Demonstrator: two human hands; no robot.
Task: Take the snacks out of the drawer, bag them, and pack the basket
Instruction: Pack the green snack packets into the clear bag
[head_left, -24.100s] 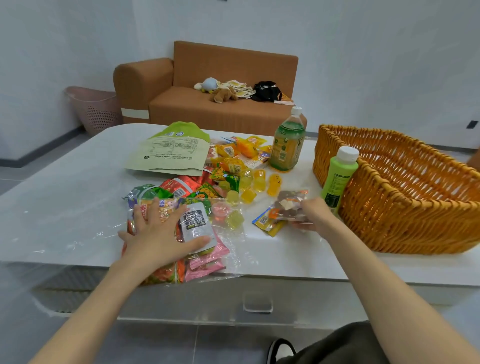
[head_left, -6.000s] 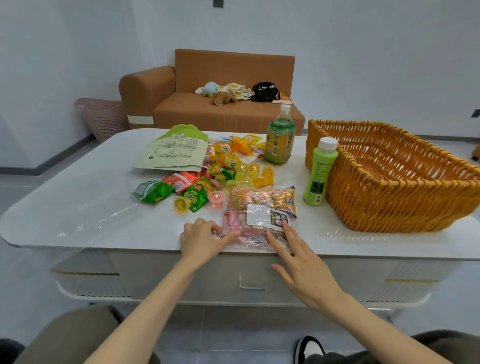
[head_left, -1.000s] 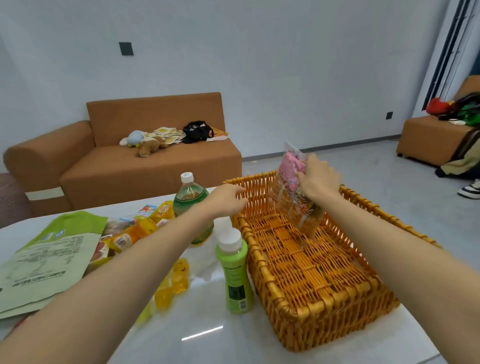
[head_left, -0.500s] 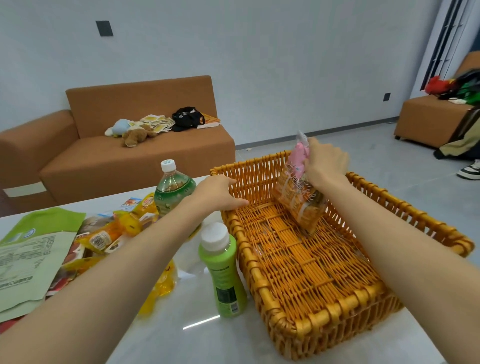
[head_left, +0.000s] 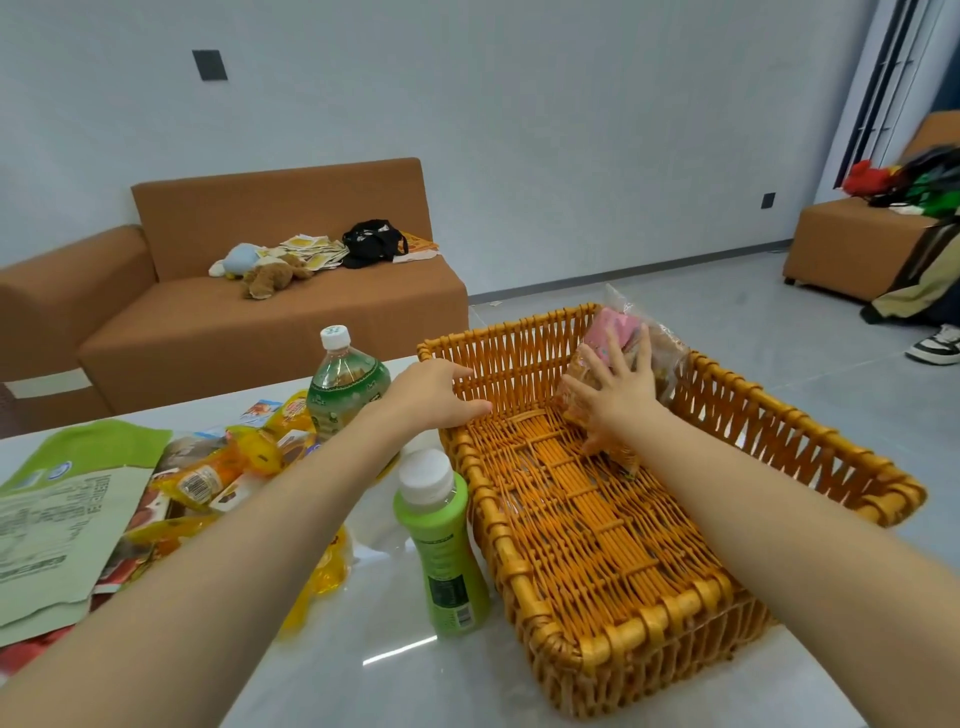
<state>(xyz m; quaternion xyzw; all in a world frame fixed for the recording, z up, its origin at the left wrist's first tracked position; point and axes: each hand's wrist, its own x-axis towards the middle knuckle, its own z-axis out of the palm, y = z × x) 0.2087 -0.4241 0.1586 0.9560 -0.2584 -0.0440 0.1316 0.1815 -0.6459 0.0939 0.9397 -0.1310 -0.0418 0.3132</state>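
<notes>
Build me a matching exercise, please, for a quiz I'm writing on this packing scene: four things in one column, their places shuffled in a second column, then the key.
Things
1. snack bag
2. light green bottle
3. green pouch
4. left hand

Places
a. lying flat at the left of the table
b. resting on the left rim of the basket
c. leaning in the basket's far right corner, under the right hand
d. upright on the table, just outside the basket

Pairs: 1-c, 2-d, 3-a, 4-b
</notes>
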